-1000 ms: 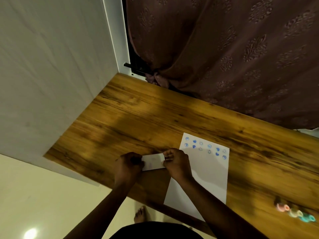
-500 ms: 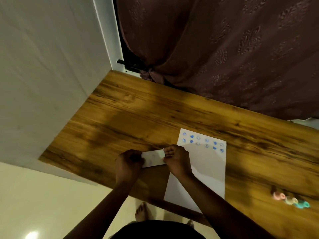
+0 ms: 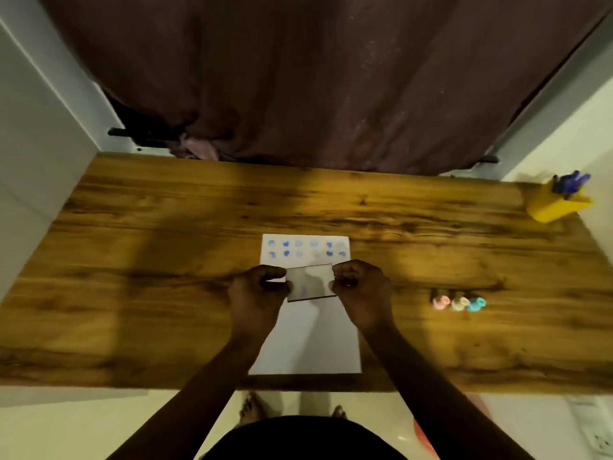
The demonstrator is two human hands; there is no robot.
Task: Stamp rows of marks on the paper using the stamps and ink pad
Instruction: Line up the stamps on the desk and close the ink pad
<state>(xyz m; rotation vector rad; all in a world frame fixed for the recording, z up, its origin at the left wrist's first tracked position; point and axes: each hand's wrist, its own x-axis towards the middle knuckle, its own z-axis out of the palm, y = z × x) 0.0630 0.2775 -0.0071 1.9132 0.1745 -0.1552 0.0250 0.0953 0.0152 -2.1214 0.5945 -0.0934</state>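
Note:
A white sheet of paper [image 3: 306, 340] lies on the wooden table [image 3: 166, 260], with two rows of blue stamped marks [image 3: 306, 249] along its far edge. Both my hands hold a small flat grey rectangular case [image 3: 310, 282], likely the ink pad, just above the paper's upper half. My left hand [image 3: 257, 292] grips its left end and my right hand [image 3: 360, 288] grips its right end. Three small stamps, pink [image 3: 441, 302], pale green [image 3: 459, 303] and teal [image 3: 476, 303], sit in a row on the table to the right of my right hand.
A yellow holder [image 3: 557, 204] with blue-purple pens stands at the table's far right corner. A dark curtain [image 3: 315, 78] hangs behind the table. White walls flank both sides. My feet show on the floor below the near edge.
The view has swung to face the table squarely. My hands, still gripping the grey case, have moved from left of the paper to over its upper half.

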